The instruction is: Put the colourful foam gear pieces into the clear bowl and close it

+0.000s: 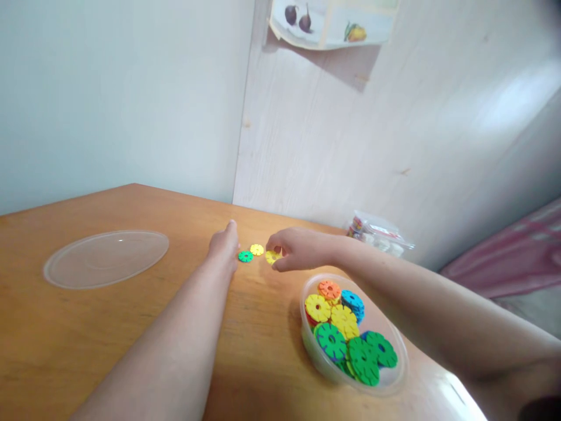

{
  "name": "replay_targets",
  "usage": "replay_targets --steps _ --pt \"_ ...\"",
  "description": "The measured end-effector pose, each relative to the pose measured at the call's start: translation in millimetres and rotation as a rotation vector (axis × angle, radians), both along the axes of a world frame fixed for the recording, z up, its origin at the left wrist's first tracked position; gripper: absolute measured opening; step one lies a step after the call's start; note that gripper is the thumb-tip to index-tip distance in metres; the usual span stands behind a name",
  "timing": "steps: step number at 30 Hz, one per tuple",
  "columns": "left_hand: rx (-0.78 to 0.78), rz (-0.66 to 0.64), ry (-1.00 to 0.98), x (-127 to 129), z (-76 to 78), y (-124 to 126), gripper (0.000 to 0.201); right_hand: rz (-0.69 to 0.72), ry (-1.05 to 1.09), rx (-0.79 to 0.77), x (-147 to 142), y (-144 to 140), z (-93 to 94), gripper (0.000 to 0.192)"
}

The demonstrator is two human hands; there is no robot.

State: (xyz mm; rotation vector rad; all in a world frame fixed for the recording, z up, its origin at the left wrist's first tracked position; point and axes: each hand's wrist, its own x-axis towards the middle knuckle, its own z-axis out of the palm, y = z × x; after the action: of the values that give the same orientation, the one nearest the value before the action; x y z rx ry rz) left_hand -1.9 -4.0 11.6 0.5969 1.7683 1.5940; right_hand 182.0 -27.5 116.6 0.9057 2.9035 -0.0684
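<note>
Between my hands, a green notched disc (pixel 245 256) and a yellow notched disc (pixel 256 250) lie flat on the wooden table, edges touching or very close. My left hand (pixel 224 245) rests on its side just left of the green disc, thumb stretched up; its other fingers are mostly hidden, and nothing shows in its grasp. From the other side, my right hand (pixel 294 248) pinches a second yellow disc (pixel 272 258) between thumb and fingers, a little right of the first one.
A clear round tub (pixel 401 374) of orange, yellow, blue and green discs stands below my right forearm. Its clear lid (pixel 105 260) lies on the table (pixel 144 327) at left. Clear plastic packaging (pixel 383 231) sits by the wall, with pink cloth (pixel 512 251) beyond.
</note>
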Motion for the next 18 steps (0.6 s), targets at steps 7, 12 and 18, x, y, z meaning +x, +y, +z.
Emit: replay_targets --steps 7,12,18 --pt "0.002 0.003 0.042 -3 -4.5 5 0.033 -0.051 0.011 -0.108 66 -54 28.2 0.04" --pt "-0.008 0.005 0.027 -4 -4.1 6 0.034 -0.058 -0.016 -0.107 83 -69 22.9 0.043" --pt "-0.028 0.002 0.032 -3 -0.2 3 0.036 -0.064 0.022 -0.156 80 -63 30.3 0.035"
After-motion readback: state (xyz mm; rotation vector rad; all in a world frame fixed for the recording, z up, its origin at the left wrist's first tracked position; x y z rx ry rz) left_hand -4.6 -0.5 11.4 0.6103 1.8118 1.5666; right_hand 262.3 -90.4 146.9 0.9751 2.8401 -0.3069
